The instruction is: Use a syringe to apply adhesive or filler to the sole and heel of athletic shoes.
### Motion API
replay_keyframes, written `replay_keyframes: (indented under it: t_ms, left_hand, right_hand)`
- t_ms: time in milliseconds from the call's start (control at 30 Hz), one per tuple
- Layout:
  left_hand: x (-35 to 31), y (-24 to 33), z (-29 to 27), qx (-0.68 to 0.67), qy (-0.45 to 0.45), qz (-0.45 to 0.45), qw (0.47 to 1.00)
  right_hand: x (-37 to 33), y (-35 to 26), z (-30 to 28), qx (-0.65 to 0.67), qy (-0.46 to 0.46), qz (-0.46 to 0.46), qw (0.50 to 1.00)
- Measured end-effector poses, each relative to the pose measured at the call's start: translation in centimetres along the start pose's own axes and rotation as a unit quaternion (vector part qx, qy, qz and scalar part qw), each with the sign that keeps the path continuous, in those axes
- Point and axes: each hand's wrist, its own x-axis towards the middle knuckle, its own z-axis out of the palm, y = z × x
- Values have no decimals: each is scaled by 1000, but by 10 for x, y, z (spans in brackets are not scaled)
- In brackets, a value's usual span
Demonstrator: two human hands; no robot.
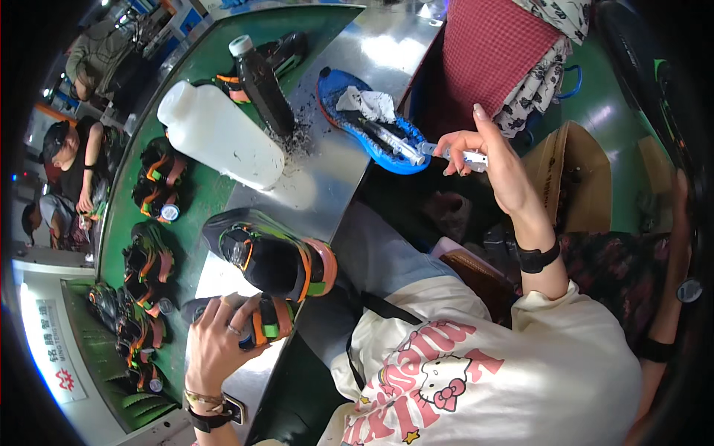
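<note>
One shoe [266,324] under left hand [217,338]: axis sideways, orange end right.

Worktop [195,214]: green, silver-grey along near edge. Two near-edge shoes [275,271]: black, orange and green accents. Tray [388,162]: blue. Wide bottle [223,137]: white. Slim bottle [266,93]: near-black, white cap [240,45]. Cloth [483,59]: red, checked.

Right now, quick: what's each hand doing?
Left hand: closed over a dark shoe with orange and green trim.
Right hand: closed, holding a small pale tool.
</note>
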Motion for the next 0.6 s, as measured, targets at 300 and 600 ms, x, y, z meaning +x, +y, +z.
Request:
replay_keyframes:
  t_ms: [300, 600]
  left_hand:
    - [-41, 95, 1, -192, 360, -396, 823]
    - [-18, 150, 91, -51, 397, -498, 769]
  right_hand:
    - [3, 15, 7, 48, 17, -59, 997]
    - [-14, 19, 20, 17, 28, -74, 997]
